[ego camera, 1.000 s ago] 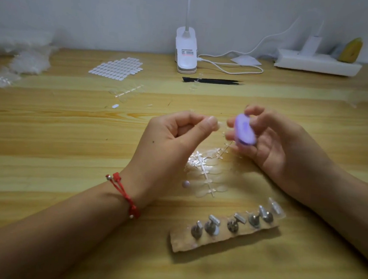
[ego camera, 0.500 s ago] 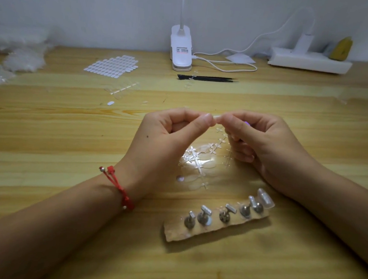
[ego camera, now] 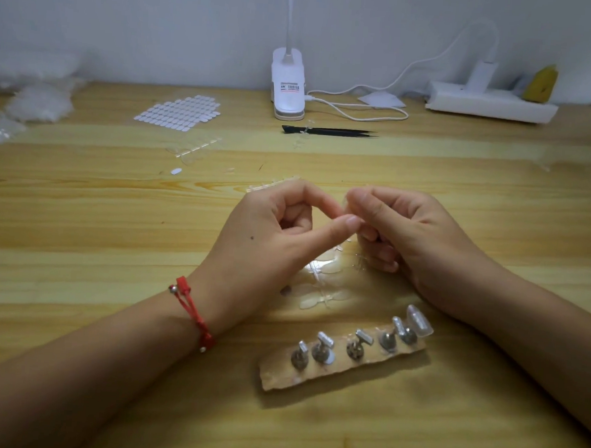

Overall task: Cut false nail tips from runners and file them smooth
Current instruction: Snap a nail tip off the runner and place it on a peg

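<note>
**Figure. Finishing a single tip above the holder strip.** We take the holder strip [ego camera: 276,375], a wooden bar carrying a row of metal studs [ego camera: 322,348], as our landmark on the table [ego camera: 110,246].

Just beyond the strip and above it, the two hands meet fingertip to fingertip. The left hand [ego camera: 279,236] pinches a small clear nail tip [ego camera: 346,202] between thumb and forefinger, with its other fingers curled. The right hand [ego camera: 416,232] closes its thumb and forefinger on the same tip from the opposite side. Its remaining fingers are folded into the palm, and we cannot tell whether they hide a file.

The tip is blurred and nearly see-through, so we cannot make out its edge. The runners [ego camera: 321,278], with tips attached, lie flat on the table between the strip and the hands, directly under them. A mounted tip [ego camera: 419,324] sits on the stud at the strip's right end, while the other studs stand bare.

We judge the step in hand to be smoothing a tip already freed from its runner, and most of the task appears to remain. The next move likely calls for a steady left pinch, light strokes along the cut edge, and then a return to the runners.
</note>
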Demonstrator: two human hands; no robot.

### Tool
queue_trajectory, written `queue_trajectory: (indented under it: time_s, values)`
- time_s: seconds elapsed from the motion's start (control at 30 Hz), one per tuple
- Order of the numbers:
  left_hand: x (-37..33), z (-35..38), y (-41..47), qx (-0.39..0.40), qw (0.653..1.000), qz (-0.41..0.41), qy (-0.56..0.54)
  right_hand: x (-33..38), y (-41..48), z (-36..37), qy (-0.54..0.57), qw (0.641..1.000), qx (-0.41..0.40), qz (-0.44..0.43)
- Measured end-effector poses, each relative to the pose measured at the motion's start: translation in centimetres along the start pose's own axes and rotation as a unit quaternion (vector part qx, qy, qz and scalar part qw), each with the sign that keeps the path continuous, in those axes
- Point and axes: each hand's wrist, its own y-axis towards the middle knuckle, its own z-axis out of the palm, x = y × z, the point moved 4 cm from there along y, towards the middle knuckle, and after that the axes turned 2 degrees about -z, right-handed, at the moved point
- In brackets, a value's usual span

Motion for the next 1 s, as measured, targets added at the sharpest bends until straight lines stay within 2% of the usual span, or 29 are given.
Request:
queue_trajectory:
  time_s: [0.3,0.53,0.63,0.73,0.83,1.0]
  values:
    - [-0.4,-0.6,-0.1,-0.019,0.998,0.053,0.029,0.0,0.0,-0.1,-0.005,1.0,0.019,-0.001]
    - [-2.8,-1.6,-0.2,-0.027,0.976,0.142,0.163,0.2,0.0,-0.1,0.007,1.0,0.013,0.005]
    - [-4.7,-1.7,-0.6,-0.031,0.973,0.156,0.165,0.2,0.1,-0.3,0.038,0.999,-0.014,0.014]
    - [-6.1,-0.8,-1.9,0.008,0.975,0.153,0.16,0.2,0.1,-0.5,0.05,0.998,-0.03,0.016]
    - [-6.2,0.7,-3.7,0.066,0.958,0.155,0.232,0.1,0.0,-0.6,0.047,0.998,-0.034,0.019]
    - [-5.3,2.2,-5.1,0.059,0.928,0.14,0.341,-0.1,0.0,-0.6,0.055,0.998,-0.03,0.017]
